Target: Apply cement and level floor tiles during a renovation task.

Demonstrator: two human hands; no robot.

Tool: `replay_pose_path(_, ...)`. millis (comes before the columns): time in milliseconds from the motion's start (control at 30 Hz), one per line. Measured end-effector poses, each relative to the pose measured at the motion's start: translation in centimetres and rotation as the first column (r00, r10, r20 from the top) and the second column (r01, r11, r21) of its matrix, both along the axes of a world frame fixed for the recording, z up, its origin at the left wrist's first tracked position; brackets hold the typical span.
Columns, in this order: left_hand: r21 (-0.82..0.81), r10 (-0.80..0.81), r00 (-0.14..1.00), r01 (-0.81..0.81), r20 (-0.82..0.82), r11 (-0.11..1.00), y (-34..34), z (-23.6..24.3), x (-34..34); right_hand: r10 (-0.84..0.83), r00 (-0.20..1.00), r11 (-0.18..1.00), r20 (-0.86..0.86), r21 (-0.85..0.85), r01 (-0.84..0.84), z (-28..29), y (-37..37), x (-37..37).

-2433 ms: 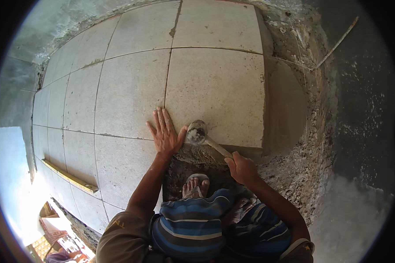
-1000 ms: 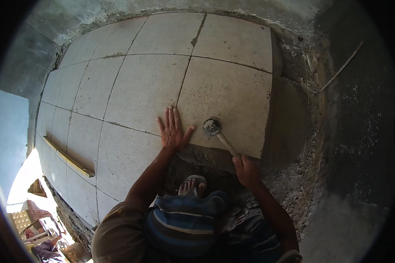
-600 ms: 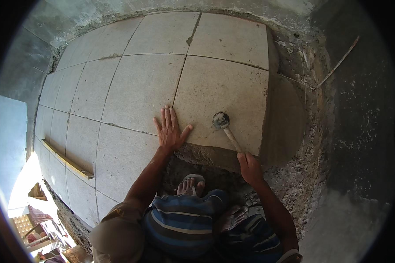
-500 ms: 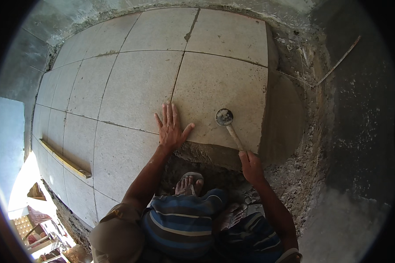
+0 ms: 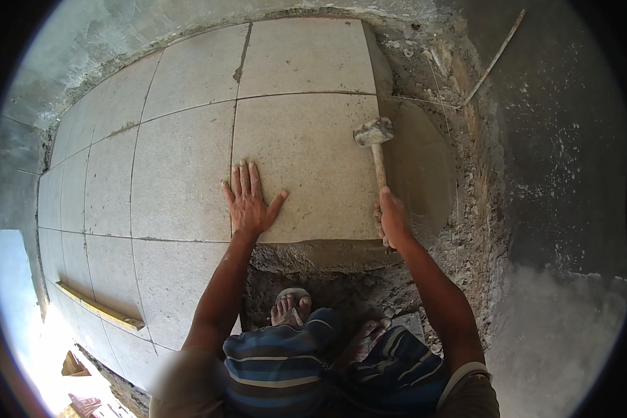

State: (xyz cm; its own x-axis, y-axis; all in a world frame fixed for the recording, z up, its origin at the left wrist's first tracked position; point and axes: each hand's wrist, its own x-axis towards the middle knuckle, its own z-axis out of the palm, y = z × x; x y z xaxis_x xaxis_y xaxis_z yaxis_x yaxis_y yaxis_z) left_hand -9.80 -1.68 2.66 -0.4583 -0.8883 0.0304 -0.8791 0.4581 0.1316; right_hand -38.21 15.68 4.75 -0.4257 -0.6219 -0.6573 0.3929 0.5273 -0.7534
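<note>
My left hand lies flat, fingers spread, on the near left corner of a large grey floor tile. A mallet with a wooden handle is gripped in my right hand; its grey head hovers over the tile's right edge. Wet mortar shows under the tile's near edge. I am squatting, my sandalled foot on the rough bed below the tile.
Several laid tiles spread left and far. Smoothed mortar lies right of the tile, rubble beyond it. A thin stick lies at the far right. A wooden batten rests on the tiles at lower left.
The mallet head has moved from the tile's near middle out toward its far right edge. My right hand shifted up with it. My left hand stays flat on the tile.
</note>
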Motion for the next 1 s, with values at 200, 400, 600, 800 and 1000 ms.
replay_pose_path(200, -0.002, 0.018, 1.0, -0.018, -0.003, 1.0, -0.1, -0.5, 0.0, 0.117, 0.979, 0.991, -0.165, -0.048, -0.127, -1.6, -2.4, 0.4)
replay_pose_path(400, -0.041, 0.003, 0.999, -0.005, -0.035, 0.999, -0.1, -0.7, 0.0, 0.186, 0.905, 0.974, -0.383, -0.048, -0.22, -2.5, -2.4, -0.3)
replay_pose_path(600, -0.065, 0.0, 1.0, -0.002, -0.031, 0.998, -0.2, -0.9, 0.0, 0.163, 0.704, 0.959, -0.692, -0.058, -0.279, -3.1, -1.8, 0.2)
replay_pose_path(800, -0.068, -0.014, 1.0, 0.013, -0.024, 0.998, -0.2, -1.1, -0.2, 0.314, 0.617, 0.937, -0.721, 0.129, -0.325, 0.3, -2.3, 1.5)
replay_pose_path(1000, -0.052, -0.007, 0.999, 0.005, -0.047, 0.999, -0.2, -1.6, 0.4, 0.262, 0.43, 0.921, -0.864, 0.091, -0.378, 0.2, -5.0, 3.8)
